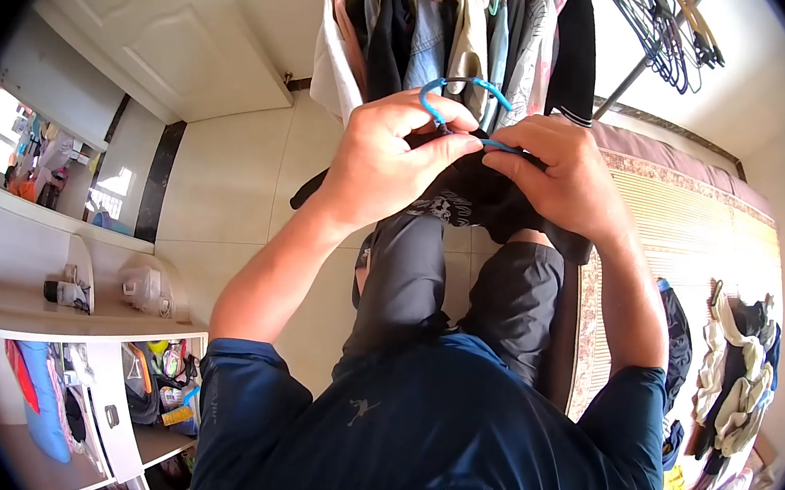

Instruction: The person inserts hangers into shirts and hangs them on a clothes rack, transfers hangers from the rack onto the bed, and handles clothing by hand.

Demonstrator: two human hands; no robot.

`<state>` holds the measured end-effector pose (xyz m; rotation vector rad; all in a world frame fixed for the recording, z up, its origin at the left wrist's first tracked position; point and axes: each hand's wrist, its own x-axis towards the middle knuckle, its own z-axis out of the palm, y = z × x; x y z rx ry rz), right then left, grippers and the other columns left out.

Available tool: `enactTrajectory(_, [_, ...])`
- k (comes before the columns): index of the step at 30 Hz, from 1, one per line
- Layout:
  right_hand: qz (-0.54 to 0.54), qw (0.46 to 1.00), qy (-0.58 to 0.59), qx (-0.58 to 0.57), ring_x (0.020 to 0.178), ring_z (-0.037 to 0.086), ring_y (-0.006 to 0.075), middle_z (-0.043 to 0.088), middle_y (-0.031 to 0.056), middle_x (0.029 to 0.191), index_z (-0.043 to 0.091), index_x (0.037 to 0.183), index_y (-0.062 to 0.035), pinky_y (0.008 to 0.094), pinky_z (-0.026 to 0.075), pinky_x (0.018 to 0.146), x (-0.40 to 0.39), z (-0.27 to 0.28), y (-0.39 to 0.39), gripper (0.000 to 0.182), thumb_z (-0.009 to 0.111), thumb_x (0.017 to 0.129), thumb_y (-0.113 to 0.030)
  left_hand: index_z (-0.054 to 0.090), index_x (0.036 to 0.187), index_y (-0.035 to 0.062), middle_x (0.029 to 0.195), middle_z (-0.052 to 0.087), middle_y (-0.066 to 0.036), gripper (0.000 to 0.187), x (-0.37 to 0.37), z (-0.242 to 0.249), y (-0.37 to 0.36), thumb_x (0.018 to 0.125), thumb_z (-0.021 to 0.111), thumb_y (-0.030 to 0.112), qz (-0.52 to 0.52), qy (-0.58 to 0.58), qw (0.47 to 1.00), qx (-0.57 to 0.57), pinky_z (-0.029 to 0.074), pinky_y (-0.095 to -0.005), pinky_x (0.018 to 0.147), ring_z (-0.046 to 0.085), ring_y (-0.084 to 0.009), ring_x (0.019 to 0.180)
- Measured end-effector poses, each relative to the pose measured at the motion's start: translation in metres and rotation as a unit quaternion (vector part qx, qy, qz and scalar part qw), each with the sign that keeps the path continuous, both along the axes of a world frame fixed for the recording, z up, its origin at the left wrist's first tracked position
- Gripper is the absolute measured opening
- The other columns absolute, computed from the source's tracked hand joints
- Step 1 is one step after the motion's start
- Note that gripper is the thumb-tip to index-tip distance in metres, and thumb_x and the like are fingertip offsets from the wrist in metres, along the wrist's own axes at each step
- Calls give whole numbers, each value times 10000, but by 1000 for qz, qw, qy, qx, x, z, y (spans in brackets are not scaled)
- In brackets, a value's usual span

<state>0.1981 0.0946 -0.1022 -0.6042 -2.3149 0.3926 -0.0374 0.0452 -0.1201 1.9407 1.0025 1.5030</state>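
Note:
In front of my knees, both hands are raised close together around a thin blue clothes hanger [428, 99]. My left hand [387, 155] is closed, its thumb and fingers pinching the hanger near a black garment's edge. My right hand [560, 171] is closed too, gripping a blue length of the hanger between thumb and fingers. Beneath the hands hangs the black garment [500, 203], with a white print on its front. Fingers and dark cloth hide how the garment sits on the hanger.
Clothes on a rack [429, 36] hang just beyond my hands. Bare hangers [663, 35] cluster at upper right. A bed with a woven mat [687, 231] stands at right, with clothes [739, 373] piled on it. Shelves [73, 323] and a white door [148, 33] are at left.

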Motion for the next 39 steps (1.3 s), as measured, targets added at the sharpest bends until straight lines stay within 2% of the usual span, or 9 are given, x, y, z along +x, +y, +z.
enactTrajectory(9, [-15,998,7,-56,819,737,318,750,165,903,759,1039,12,379,567,739,0,6,-3,170,780,915,-102,750,1024,-42,996,751,-47,121,3,-4,-1,912,795,-46,17,36,999,-19,555,-252,766,675,-88,847])
enactTrajectory(12, [-44,995,28,-90,825,743,268,757,153,906,763,1048,15,357,566,745,5,5,-3,165,778,925,-93,724,1185,-34,1069,756,-78,280,-10,-11,1,913,793,-38,13,-3,1000,-2,570,-260,840,706,-106,945])
enactTrajectory(15, [-64,985,61,-147,849,732,182,766,114,915,769,1057,18,321,556,765,13,-3,1,154,772,947,-89,710,1296,-15,1177,769,-105,372,-35,-16,-2,936,791,30,60,83,994,27,572,-295,907,719,-151,1003])
enactTrajectory(19, [-80,974,106,-182,861,694,119,756,62,915,775,1071,22,278,534,773,23,-6,5,162,760,966,-100,702,1296,-25,1159,772,-92,367,-58,-34,-10,948,784,60,107,129,986,-8,567,-297,919,710,-143,1012])
enactTrajectory(21, [-99,970,105,-196,828,664,95,737,51,886,772,1084,30,263,516,745,27,-7,6,177,758,965,-101,698,1286,-34,1131,771,-82,347,-69,-46,-11,957,770,51,113,91,983,-116,563,-289,917,697,-123,1023])
enactTrajectory(25, [-115,963,131,-204,797,634,79,721,40,868,772,1084,35,254,495,718,36,-11,8,182,757,963,-101,743,1189,-32,1042,800,-104,246,-89,-59,-13,952,756,31,160,57,969,-177,573,-286,852,715,-121,920])
enactTrajectory(31, [-141,969,77,-187,819,649,79,740,37,889,780,1082,33,250,504,731,54,-18,11,188,770,953,-104,767,1139,-37,962,805,-99,217,-103,-69,-18,956,790,79,226,66,966,-109,563,-266,792,695,-95,851])
enactTrajectory(33, [-146,963,121,-190,836,669,83,760,59,927,782,1097,42,240,516,743,61,-27,14,198,772,956,-96,768,1146,-49,1015,800,-66,235,-111,-74,-19,957,795,87,257,63,957,-116,560,-258,847,700,-94,914])
enactTrajectory(39, [-147,944,179,-234,832,695,90,775,82,953,785,1136,42,229,534,752,75,-31,15,225,777,964,-104,778,1131,-32,938,783,-46,203,-131,-88,-28,963,783,82,287,14,947,-147,543,-248,790,668,-73,850])
